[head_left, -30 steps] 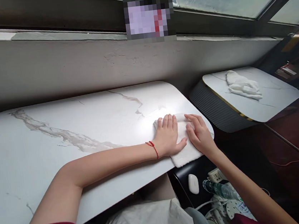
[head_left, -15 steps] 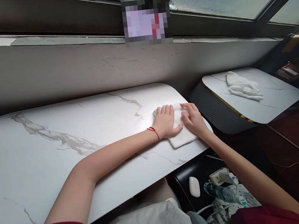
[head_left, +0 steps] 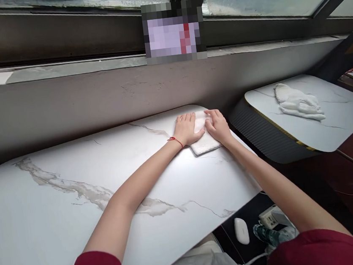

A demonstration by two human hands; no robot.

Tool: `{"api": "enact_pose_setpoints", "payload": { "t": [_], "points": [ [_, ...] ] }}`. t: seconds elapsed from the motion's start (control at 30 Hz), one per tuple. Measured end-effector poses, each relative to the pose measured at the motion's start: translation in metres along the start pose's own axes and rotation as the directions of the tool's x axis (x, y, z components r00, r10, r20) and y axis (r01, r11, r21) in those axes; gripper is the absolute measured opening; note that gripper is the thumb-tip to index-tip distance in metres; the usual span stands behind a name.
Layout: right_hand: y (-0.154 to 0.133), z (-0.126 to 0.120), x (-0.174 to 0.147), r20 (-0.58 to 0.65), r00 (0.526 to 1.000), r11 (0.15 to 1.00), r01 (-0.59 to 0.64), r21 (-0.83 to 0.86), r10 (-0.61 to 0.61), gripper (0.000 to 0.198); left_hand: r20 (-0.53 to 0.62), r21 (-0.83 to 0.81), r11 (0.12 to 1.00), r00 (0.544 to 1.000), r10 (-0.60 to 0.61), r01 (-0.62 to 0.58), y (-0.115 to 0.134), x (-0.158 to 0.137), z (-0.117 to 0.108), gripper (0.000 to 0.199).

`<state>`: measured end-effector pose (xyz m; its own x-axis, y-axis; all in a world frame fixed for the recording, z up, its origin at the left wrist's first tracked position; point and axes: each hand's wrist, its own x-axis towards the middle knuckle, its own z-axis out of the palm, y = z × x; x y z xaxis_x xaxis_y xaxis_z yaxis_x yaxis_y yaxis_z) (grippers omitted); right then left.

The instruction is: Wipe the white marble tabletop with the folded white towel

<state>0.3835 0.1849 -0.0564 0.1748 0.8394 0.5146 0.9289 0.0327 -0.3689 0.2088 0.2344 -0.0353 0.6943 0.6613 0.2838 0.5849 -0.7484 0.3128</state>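
Observation:
A folded white cloth (head_left: pixel 204 146) lies on the marble-patterned white tabletop (head_left: pixel 60 231), close to its far right corner. My left hand (head_left: pixel 186 130) rests flat on the cloth's left part, fingers stretched forward and thumb out to the right; a red string bracelet circles that wrist. On the cloth's right side is my right hand (head_left: pixel 219 126), its fingers bent over the fabric and its thumb pointing toward the left hand. Part of the cloth is hidden beneath both hands.
To the right, a second marble-patterned table (head_left: pixel 333 136) bears a crumpled white cloth (head_left: pixel 300 103). A wall (head_left: pixel 96 101) and windows run behind. Below the front edge are a white case (head_left: pixel 241 231), a plastic bottle (head_left: pixel 267 235) and a power strip (head_left: pixel 269 216).
Both hands have pushed the cloth away from me, toward the tabletop's far edge, with the arms stretching further out. The camera view has tilted slightly upward.

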Motion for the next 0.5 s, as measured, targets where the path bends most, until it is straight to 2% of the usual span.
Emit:
{"api": "enact_pose_setpoints", "payload": {
  "t": [0.3, 0.5],
  "points": [
    [0.011, 0.011, 0.029, 0.050, 0.996, 0.995, 0.077, 0.060, -0.080, 0.042, -0.097, -0.008, 0.997, 0.992, -0.076, 0.076, -0.006, 0.011, 0.007, 0.063],
    [0.016, 0.024, 0.058, 0.041, 0.998, 0.998, 0.037, 0.048, -0.039, 0.041, -0.096, 0.013, 0.991, 0.987, -0.128, 0.130, -0.017, 0.036, 0.008, 0.059]
  ]
}}
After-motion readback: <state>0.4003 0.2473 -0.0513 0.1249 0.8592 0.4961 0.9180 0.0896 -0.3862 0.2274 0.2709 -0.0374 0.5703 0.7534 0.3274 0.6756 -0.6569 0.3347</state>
